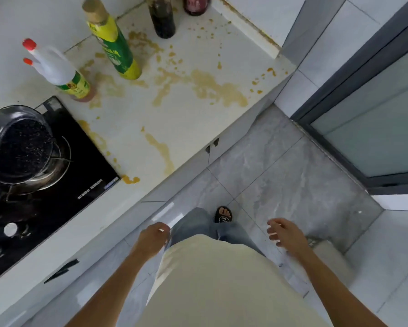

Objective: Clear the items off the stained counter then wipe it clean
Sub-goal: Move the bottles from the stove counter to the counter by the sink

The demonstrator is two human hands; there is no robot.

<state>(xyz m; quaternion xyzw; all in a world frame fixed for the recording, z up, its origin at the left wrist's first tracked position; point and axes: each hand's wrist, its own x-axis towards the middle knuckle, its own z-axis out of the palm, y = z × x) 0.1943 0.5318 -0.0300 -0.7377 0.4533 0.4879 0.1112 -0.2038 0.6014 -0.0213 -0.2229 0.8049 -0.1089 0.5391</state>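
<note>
Nothing had been cleared from the stained desk [186, 119] when I looked down at it through the head camera. Four bottles stood along its far side: a white bottle with red caps [56, 69] nearest the stove, a yellow-and-green bottle [114, 43] just beyond it, a dark sauce bottle [161, 16] further back, and a red-brown bottle [196, 4] cut off by the top of the frame. Brownish-yellow stains [210, 87] spread across the white surface between and in front of them, running down toward the front edge and the corner of the black stove [56, 185], where a dark pot [19, 142] sat on the burner.

My left hand [152, 237] hung low by my hip, fingers loosely curled and holding nothing. My right hand [284, 233] hovered over the grey floor [292, 185], fingers spread and slack, likewise empty. Both were well apart from the desk and every bottle on it.

By my reading, the job stood at its very start: all four bottles remained to be lifted away, and the wiping could not sensibly begin until they were. No cloth or sponge showed anywhere in view, so one would have to be found first.
</note>
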